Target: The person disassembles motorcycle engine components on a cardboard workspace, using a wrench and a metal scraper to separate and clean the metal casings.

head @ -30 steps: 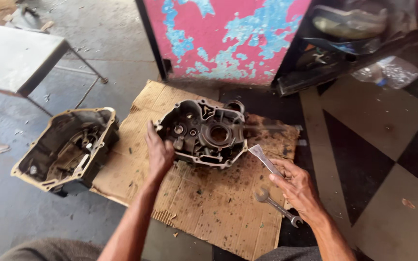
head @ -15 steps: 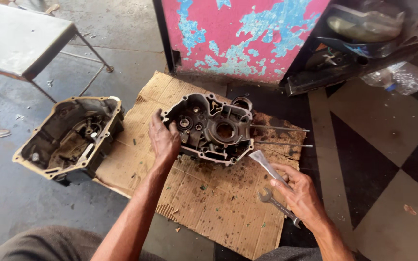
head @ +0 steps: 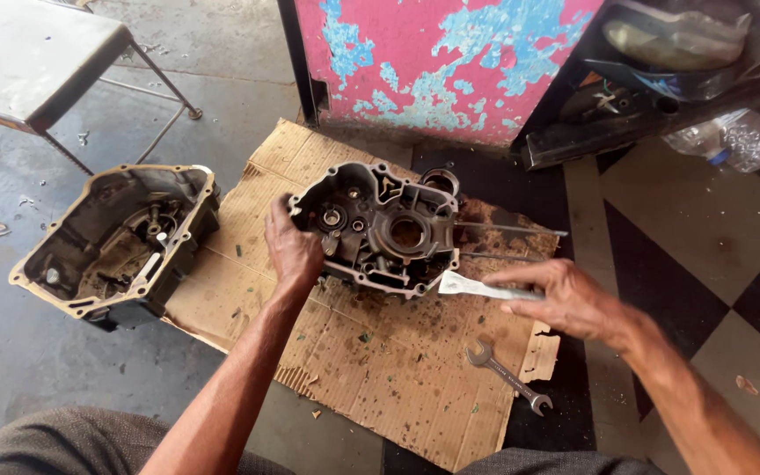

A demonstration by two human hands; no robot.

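A dark metal engine crankcase half [head: 380, 229] lies open side up on a sheet of cardboard [head: 398, 378]. My left hand [head: 292, 251] grips its left edge. My right hand [head: 565, 299] is to the right of the case and holds a thin flat silvery blade-like tool [head: 477, 287], whose tip points at the case's lower right rim. A double-ended wrench [head: 507, 376] lies on the cardboard below my right hand.
A second, dirtier crankcase half [head: 120, 242] sits on the concrete floor at the left. A metal-legged stool [head: 37, 62] stands at the top left. A pink and blue peeling panel [head: 450, 62] stands behind; a plastic bottle [head: 732, 141] lies at the right.
My right hand has lifted off the wrench area and brought the flat tool up toward the case's lower right rim. My left hand stays on the case's left edge.
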